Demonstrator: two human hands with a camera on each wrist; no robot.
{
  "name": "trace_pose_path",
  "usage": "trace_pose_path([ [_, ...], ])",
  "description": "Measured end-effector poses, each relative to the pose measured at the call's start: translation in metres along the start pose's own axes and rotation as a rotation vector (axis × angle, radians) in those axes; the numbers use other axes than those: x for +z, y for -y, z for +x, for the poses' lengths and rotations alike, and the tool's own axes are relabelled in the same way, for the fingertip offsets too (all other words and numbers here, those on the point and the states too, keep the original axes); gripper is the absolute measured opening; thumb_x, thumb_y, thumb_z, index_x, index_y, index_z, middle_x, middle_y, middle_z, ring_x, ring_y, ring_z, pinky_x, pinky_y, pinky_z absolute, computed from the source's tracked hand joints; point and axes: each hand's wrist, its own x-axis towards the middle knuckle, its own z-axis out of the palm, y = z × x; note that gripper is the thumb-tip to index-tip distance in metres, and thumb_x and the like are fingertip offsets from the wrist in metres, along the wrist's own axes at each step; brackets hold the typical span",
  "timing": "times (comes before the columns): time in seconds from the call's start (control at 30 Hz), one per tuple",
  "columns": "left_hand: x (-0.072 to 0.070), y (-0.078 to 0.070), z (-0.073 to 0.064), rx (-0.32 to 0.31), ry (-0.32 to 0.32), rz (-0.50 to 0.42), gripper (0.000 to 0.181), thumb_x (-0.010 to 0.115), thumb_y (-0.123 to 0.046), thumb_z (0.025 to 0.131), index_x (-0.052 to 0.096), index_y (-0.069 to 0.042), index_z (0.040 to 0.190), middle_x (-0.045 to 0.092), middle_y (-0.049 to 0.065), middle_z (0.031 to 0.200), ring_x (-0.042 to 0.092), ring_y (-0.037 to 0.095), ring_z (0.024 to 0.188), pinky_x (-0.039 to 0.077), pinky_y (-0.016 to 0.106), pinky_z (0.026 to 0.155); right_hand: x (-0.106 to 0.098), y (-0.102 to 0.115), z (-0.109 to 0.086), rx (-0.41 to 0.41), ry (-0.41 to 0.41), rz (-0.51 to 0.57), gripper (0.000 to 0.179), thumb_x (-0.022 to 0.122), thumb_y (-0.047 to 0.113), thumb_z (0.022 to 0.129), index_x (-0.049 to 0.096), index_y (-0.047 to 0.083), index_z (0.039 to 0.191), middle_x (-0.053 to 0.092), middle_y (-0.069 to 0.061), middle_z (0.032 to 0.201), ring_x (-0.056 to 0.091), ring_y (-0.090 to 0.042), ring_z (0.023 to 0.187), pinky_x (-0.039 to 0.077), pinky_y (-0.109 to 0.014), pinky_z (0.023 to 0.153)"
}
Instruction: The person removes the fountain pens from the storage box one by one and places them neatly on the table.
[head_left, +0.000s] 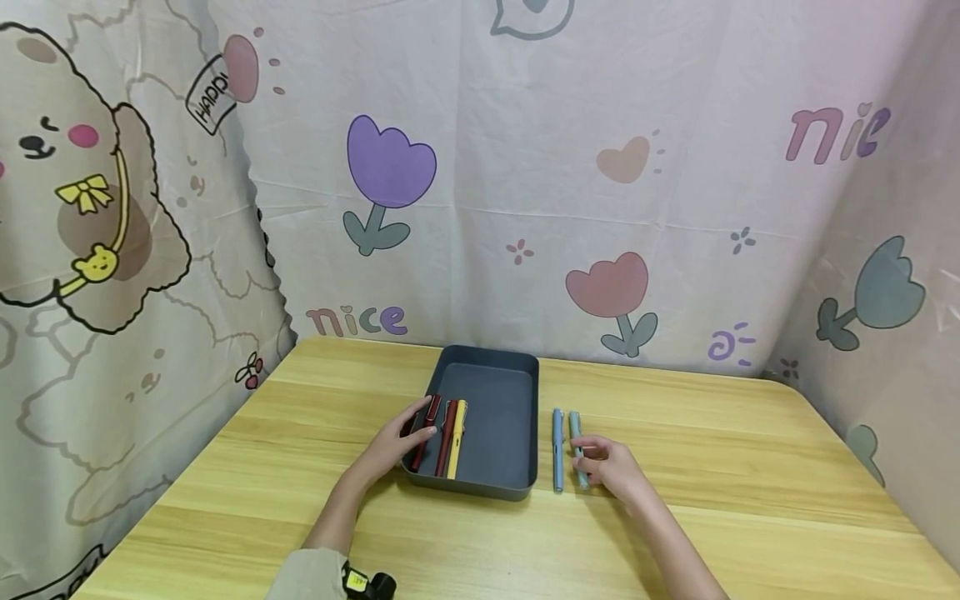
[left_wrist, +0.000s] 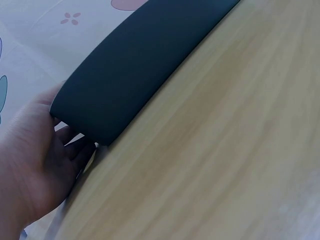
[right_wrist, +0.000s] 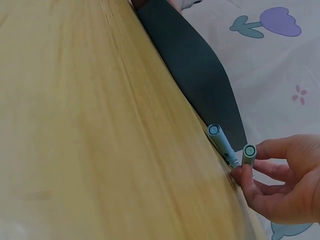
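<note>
My left hand point(head_left: 384, 450) grips the left wall of a dark grey tray point(head_left: 501, 433), its thumb over the rim. In the left wrist view its fingers lie against the tray's outer side point(left_wrist: 135, 65). Two dark red pens point(head_left: 447, 435) and a yellow pen point(head_left: 457, 442) lie inside along the left, the leftmost partly behind my thumb. Right of the tray, my right hand point(head_left: 613, 468) pinches a pale green pen point(head_left: 575, 423) between thumb and fingers. A blue pen point(head_left: 558, 454) lies on the table just left of it; both pen ends show in the right wrist view.
The wooden table point(head_left: 750, 467) extends around the tray on all sides. A printed curtain point(head_left: 480, 167) hangs behind the table's back edge and along both sides. A black device with a yellow label point(head_left: 358, 581) sits at my left sleeve point(head_left: 311, 575).
</note>
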Motion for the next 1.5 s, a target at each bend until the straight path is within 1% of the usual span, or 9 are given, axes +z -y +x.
trace_pose_path([
  [0.27, 0.0009, 0.0001, -0.0005, 0.008, -0.001, -0.002, 0.061, 0.062, -0.024, 0.089, 0.036, -0.015, 0.143, 0.026, 0.016, 0.146, 0.02, 0.036, 0.132, 0.021, 0.055, 0.102, -0.0007, 0.0006, -0.0022, -0.003, -0.001, 0.011, 0.03, 0.058, -0.003, 0.085, 0.058, -0.007, 0.114, 0.062, -0.015, 0.097, 0.06, -0.021, 0.08, 0.051, -0.034, 0.066],
  [0.5, 0.0014, -0.0002, -0.0001, 0.011, -0.001, -0.009, 0.06, 0.062, -0.022, 0.089, 0.036, -0.014, 0.143, 0.026, 0.016, 0.146, 0.021, 0.036, 0.132, 0.022, 0.054, 0.102, -0.0009, 0.0021, -0.0031, 0.0, -0.004, 0.001, 0.03, 0.06, -0.002, 0.085, 0.058, -0.006, 0.115, 0.061, -0.016, 0.1, 0.06, -0.022, 0.082, 0.051, -0.034, 0.067],
  [0.73, 0.0014, -0.0016, -0.0005, 0.002, -0.002, -0.006, 0.06, 0.061, -0.022, 0.089, 0.035, -0.014, 0.143, 0.026, 0.017, 0.146, 0.022, 0.036, 0.132, 0.024, 0.053, 0.101, -0.0011, 0.0, -0.0012, -0.001, -0.016, 0.005, 0.03, 0.061, -0.004, 0.083, 0.06, -0.006, 0.113, 0.059, -0.016, 0.103, 0.059, -0.02, 0.081, 0.051, -0.034, 0.067],
  [0.87, 0.0008, -0.0013, -0.0006, 0.009, -0.005, -0.004, 0.06, 0.061, -0.022, 0.089, 0.035, -0.013, 0.143, 0.026, 0.018, 0.146, 0.022, 0.037, 0.131, 0.023, 0.054, 0.101, -0.0011, -0.0007, -0.0005, -0.007, -0.023, 0.003, 0.031, 0.062, -0.005, 0.082, 0.06, -0.006, 0.113, 0.059, -0.018, 0.104, 0.06, -0.02, 0.079, 0.052, -0.033, 0.065],
  [1.0, 0.0002, -0.0016, -0.0005, 0.016, -0.007, -0.002, 0.061, 0.061, -0.022, 0.089, 0.035, -0.011, 0.143, 0.026, 0.019, 0.145, 0.022, 0.038, 0.131, 0.024, 0.054, 0.1, -0.0003, -0.002, -0.0004, -0.016, -0.036, -0.015, 0.031, 0.063, -0.006, 0.081, 0.061, -0.006, 0.112, 0.059, -0.018, 0.104, 0.06, -0.021, 0.076, 0.052, -0.032, 0.062],
  [1.23, 0.0002, -0.0017, -0.0006, 0.006, -0.001, -0.013, 0.06, 0.061, -0.022, 0.09, 0.035, -0.013, 0.143, 0.025, 0.017, 0.146, 0.021, 0.036, 0.132, 0.022, 0.054, 0.101, 0.0024, -0.0033, -0.0006, -0.033, -0.052, -0.059, 0.032, 0.063, -0.006, 0.079, 0.062, -0.004, 0.111, 0.06, -0.015, 0.102, 0.061, -0.02, 0.076, 0.052, -0.032, 0.06],
  [1.5, 0.0007, -0.0021, -0.0002, 0.008, 0.001, -0.016, 0.061, 0.061, -0.021, 0.09, 0.034, -0.012, 0.143, 0.025, 0.018, 0.146, 0.022, 0.037, 0.131, 0.024, 0.054, 0.101, 0.0022, -0.0012, -0.0034, -0.058, -0.061, -0.117, 0.031, 0.065, -0.005, 0.078, 0.062, -0.005, 0.11, 0.061, -0.014, 0.101, 0.06, -0.024, 0.087, 0.051, -0.031, 0.061],
])
